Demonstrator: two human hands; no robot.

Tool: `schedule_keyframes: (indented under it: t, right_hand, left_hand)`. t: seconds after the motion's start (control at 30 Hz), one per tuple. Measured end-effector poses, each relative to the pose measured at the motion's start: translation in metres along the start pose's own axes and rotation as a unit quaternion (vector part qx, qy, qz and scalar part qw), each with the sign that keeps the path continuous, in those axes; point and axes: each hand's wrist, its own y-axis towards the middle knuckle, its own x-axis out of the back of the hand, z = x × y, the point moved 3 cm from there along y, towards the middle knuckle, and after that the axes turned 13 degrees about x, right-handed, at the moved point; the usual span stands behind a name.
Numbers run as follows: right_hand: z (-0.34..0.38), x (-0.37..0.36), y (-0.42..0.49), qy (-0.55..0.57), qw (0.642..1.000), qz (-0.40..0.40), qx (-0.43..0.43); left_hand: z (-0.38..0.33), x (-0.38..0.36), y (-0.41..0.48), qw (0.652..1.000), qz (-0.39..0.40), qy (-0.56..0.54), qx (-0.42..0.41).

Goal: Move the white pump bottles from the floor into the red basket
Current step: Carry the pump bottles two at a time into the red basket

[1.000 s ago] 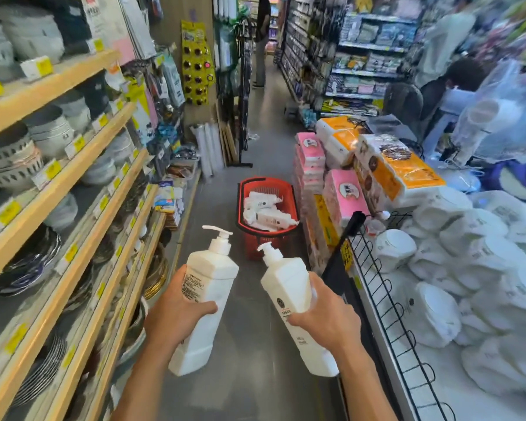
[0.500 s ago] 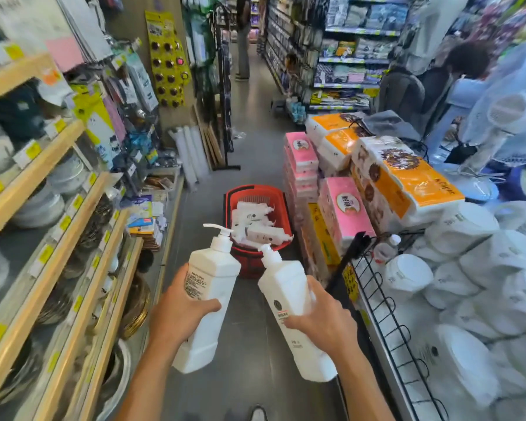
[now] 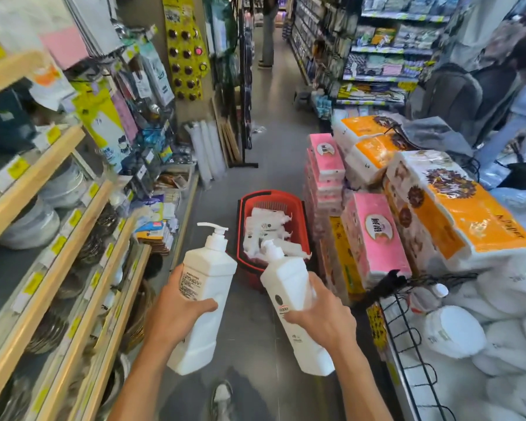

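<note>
Shoe [image 3: 222, 396] on the grey floor [image 3: 249, 335] at bottom of frame. Left grip [image 3: 176, 314] wrapped around a white pump bottle [image 3: 208, 275], thumb across the front, bottle roughly upright, pump nozzle pointing right. Right grip [image 3: 322, 320] clamped around a second pump bottle [image 3: 286, 281], this one tilted with its pump end leaning left and away. Both bottles in the air, side by side, apart. Red basket [image 3: 243, 226] sits on the floor just beyond them, handles folded down, several white bottles [image 3: 264, 229] already lying inside (count unclear, blurred). Wooden shelves [image 3: 43, 177] of dishes on the left, black wire rack [image 3: 407, 338] on the right. Pink tissue packs [image 3: 374, 235] stacked just right of the basket, orange packs [image 3: 468, 214] behind those. Person [image 3: 268, 31] standing far down the aisle.
</note>
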Motion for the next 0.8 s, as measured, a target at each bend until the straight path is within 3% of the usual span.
schedule_keyframes:
  t: [0.13, 0.43, 0.8]
  right_hand:
    - [0.018, -0.005, 0.038, -0.010, 1.000, 0.026, -0.014]
    - [0.056, 0.002, 0.122, -0.038, 0.999, -0.019, -0.029]
    - [0.071, 0.008, 0.224, -0.034, 0.999, 0.007, -0.041]
  left_hand:
    - [-0.010, 0.012, 0.047, 1.000, 0.016, -0.026, 0.006]
    - [-0.057, 0.032, 0.137, 0.998, 0.040, -0.045, -0.009]
    - [-0.104, 0.022, 0.238, 0.998, 0.047, -0.040, -0.003]
